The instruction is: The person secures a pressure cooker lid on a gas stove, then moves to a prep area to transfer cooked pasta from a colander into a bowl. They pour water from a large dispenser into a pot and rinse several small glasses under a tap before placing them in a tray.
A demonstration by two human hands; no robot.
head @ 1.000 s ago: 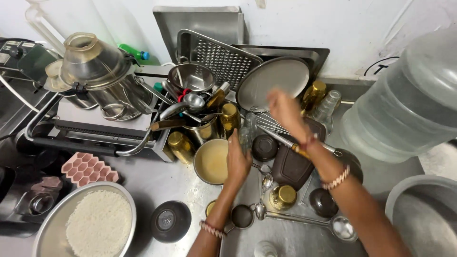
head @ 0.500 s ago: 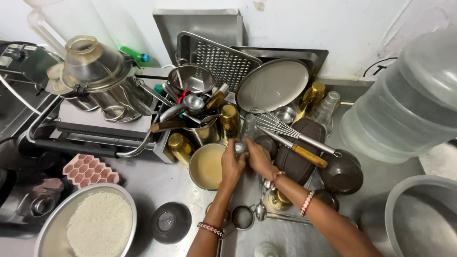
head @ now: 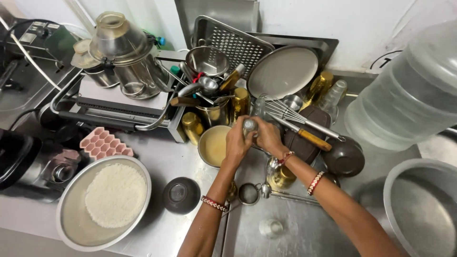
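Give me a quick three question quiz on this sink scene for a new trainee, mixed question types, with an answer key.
1. True or false: the left hand and the right hand meet on one small shiny item.
2. What lies in the large steel bowl at lower left? A) white grains B) whisks C) cups
3. Fill in: the whisk has a ____ coloured handle.

Key: 1 true; 2 A; 3 yellow-brown.
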